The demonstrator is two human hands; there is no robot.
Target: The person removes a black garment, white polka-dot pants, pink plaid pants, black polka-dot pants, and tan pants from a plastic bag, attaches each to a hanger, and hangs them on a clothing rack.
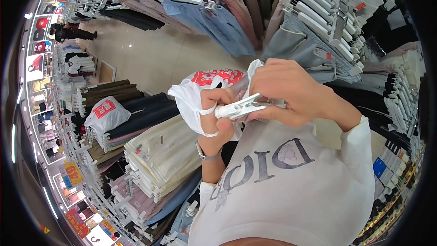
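Observation:
My right hand (291,86) is closed on a white clip hanger (241,108), with its thumb along the lower side. My left hand (212,120) curls around the hanger's other end, thumb and fingers close to its tip. A white plastic bag with red print (187,94) hangs from the left hand, its handle looped around the hand above a wristwatch (210,156). Some white material rises beside the right fingers. Both hands are held close together in front of a light printed shirt (291,187).
Folded cream trousers (159,152) and dark trousers lie stacked at the left, with another white bag (108,113) on them. Racks of hangers (314,7) with blue jeans (209,20) stand ahead. Tiled floor (159,52) runs between racks; a person (75,33) is far left.

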